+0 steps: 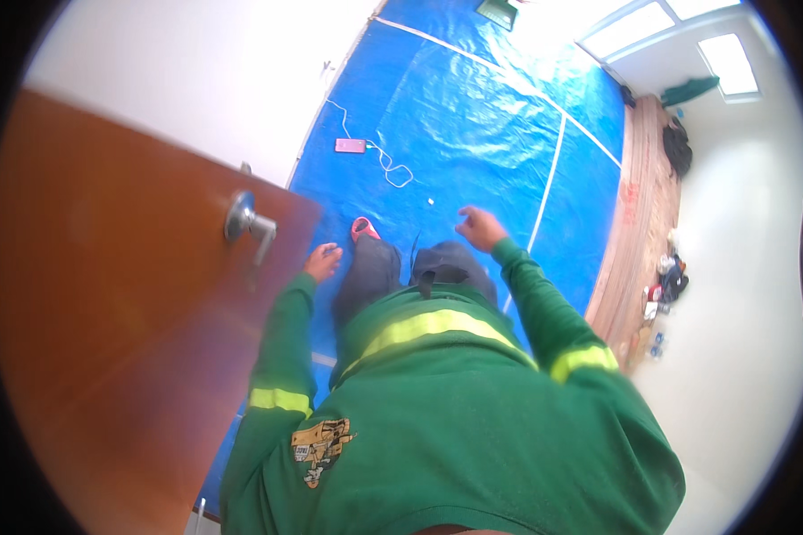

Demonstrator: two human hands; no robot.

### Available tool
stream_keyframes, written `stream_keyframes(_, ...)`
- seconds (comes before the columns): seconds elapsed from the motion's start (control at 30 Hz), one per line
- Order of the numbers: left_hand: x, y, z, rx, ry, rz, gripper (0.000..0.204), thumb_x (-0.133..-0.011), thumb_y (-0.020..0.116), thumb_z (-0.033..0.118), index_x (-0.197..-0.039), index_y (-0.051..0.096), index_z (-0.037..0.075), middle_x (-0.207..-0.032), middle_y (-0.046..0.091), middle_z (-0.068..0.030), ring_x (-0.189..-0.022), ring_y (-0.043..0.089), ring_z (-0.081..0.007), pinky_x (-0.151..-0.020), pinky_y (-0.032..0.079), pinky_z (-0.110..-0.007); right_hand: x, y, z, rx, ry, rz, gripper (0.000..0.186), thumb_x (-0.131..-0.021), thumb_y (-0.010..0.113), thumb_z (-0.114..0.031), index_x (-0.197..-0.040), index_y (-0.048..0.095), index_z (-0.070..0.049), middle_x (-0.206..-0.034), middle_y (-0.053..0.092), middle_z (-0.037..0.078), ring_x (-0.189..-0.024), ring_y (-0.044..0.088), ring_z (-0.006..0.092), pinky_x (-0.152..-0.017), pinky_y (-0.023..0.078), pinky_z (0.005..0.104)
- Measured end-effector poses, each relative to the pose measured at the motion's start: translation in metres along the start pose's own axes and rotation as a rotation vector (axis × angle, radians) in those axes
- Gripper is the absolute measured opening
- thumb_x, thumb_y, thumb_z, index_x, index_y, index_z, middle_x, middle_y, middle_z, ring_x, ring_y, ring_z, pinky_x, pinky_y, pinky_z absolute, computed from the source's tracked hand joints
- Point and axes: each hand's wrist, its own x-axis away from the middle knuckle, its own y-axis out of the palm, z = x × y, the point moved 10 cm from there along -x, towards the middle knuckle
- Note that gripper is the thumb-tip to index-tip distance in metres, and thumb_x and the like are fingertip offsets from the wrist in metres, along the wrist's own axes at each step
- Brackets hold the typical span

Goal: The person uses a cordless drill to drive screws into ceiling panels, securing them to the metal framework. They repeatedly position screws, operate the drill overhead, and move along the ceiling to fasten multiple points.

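Note:
My left hand (323,263) hangs beside my left thigh, its fingers loosely apart and nothing visible in them. Nearest to it stands a brown door (134,294) with a silver lever handle (252,226); the hand does not touch either. Out in front of my right thigh, my right hand (480,228) is held over the blue sheet with its fingers slightly bent and apart, and I see nothing in it. On the floor ahead lies a pink phone (350,145) with a white cable (393,169) looping from it.
Blue plastic sheeting (473,116) covers the floor, with white tape lines. Stacked wooden planks (629,232) run along the right wall, with bags and small items (671,276) beside them. A small white object (431,201) lies ahead. One pink shoe (363,229) shows on my foot.

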Motion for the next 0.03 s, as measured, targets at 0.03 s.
stream_keyframes(0.03,-0.0002,0.0079,0.0293,0.01,0.0,-0.03,0.077,-0.103,0.074,0.052,-0.162,0.047,0.011,-0.143,0.068,-0.0131,-0.123,0.069,-0.0273,-0.097,0.059,-0.043,-0.0188,-0.0086,-0.0122,0.021,-0.019,-0.038,0.057,-0.095,0.076,-0.033,-0.142,0.067,-0.003,-0.126,0.077,0.025,-0.122,0.074,0.0353,-0.11,0.055,0.046)
